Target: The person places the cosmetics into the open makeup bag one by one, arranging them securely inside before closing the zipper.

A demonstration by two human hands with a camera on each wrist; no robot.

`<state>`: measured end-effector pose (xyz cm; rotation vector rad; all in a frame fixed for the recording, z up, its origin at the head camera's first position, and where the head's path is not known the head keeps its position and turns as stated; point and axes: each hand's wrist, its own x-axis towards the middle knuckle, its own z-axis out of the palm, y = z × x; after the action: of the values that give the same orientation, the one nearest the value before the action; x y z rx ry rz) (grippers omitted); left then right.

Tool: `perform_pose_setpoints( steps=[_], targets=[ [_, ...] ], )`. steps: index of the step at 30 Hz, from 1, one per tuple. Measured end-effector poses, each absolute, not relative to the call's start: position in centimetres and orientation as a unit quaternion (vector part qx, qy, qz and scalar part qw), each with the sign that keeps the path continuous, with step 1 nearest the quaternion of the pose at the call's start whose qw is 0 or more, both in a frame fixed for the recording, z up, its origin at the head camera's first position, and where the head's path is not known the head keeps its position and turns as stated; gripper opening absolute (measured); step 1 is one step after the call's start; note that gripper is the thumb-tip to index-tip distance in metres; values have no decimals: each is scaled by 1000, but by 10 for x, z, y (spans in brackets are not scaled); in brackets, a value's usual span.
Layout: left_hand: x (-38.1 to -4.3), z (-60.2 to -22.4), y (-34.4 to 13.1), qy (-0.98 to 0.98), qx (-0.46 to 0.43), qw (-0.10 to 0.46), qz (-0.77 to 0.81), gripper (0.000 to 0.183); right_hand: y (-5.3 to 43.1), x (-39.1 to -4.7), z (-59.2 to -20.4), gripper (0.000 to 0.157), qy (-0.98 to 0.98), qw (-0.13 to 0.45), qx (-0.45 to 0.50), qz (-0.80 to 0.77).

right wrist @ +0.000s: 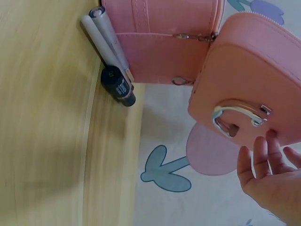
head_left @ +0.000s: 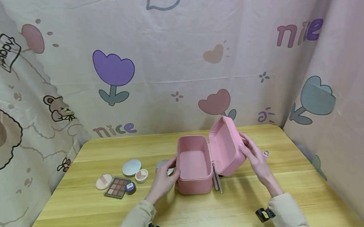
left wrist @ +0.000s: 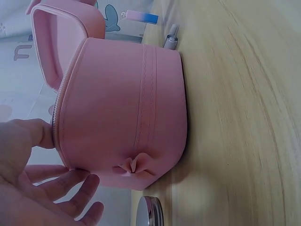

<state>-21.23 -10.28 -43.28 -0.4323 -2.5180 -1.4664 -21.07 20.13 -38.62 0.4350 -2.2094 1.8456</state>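
A pink zippered cosmetic case (head_left: 195,187) stands upright on the table, its lid (head_left: 235,159) swung wide to the right. Inside, the pink floor shows bare. My left hand (head_left: 163,181) grips the case's left side, thumb at the zippered rim and fingers along the outer wall. In the left wrist view a pink bow (left wrist: 134,165) decorates that wall. My right hand (head_left: 255,155) rests against the lid's outer face with fingers fairly straight. Its fingertips are beside the metal-trimmed carry handle (right wrist: 240,113) in the right wrist view. The right thumb is hidden there.
Left of the case lie an eyeshadow palette (head_left: 117,187), a powder puff (head_left: 104,181), a round white compact (head_left: 131,167), a small round pan (head_left: 141,175) and a dark jar (head_left: 130,187). Slim tubes (right wrist: 108,42) and a black bottle (right wrist: 117,85) lie beside the case.
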Motion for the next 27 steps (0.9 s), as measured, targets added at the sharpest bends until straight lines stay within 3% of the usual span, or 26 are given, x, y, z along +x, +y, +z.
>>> perform_pose_setpoints(
  steps=[7,27],
  targets=[
    [-210,-434,-104,-849,-149,108,-495,49,208,-215,-389,45,-766,92,130,623],
    [-203,-443,-114,-843,-130,63,-519,54,217,-216,-395,52,-731,53,127,669]
  ],
)
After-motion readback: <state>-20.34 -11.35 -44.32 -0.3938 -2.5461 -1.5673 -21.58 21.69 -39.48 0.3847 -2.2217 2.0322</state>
